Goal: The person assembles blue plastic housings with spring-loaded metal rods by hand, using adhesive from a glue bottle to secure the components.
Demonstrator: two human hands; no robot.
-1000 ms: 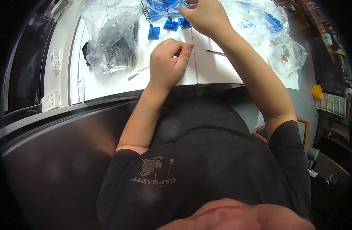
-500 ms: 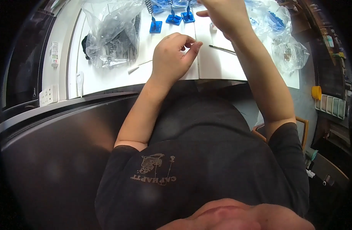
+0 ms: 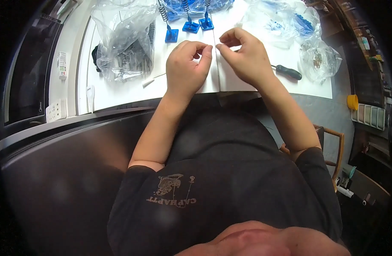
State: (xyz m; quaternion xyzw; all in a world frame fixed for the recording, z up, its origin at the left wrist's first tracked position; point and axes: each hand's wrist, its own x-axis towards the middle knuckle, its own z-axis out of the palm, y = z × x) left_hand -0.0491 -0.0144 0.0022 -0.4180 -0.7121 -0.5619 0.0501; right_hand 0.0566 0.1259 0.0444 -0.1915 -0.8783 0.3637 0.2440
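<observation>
My left hand [image 3: 187, 66] hovers over the white table, thumb and fingertips drawn together in a pinch. Whatever lies between them is too small or hidden to make out. Close on its right, my right hand [image 3: 247, 57] has its fingers curled and its thumb near the index tip, facing the left hand across a narrow gap. What it holds, if anything, cannot be seen. A screwdriver [image 3: 289, 72] with a dark handle lies beside my right wrist. Just beyond the hands stand blue square pieces with dark coiled springs, the left piece [image 3: 171, 36] nearest to my left hand.
A clear plastic bag [image 3: 123, 42] of dark parts lies at the left, near a thin white stick [image 3: 149, 82]. Bags with blue parts [image 3: 305, 25] fill the far right, and a smaller clear bag [image 3: 320, 62] lies nearer. A power strip [image 3: 56, 110] sits at the left edge.
My right hand has come back from the far side of the table to beside my left hand, uncovering the screwdriver handle. My left hand keeps its pinch nearly in place.
</observation>
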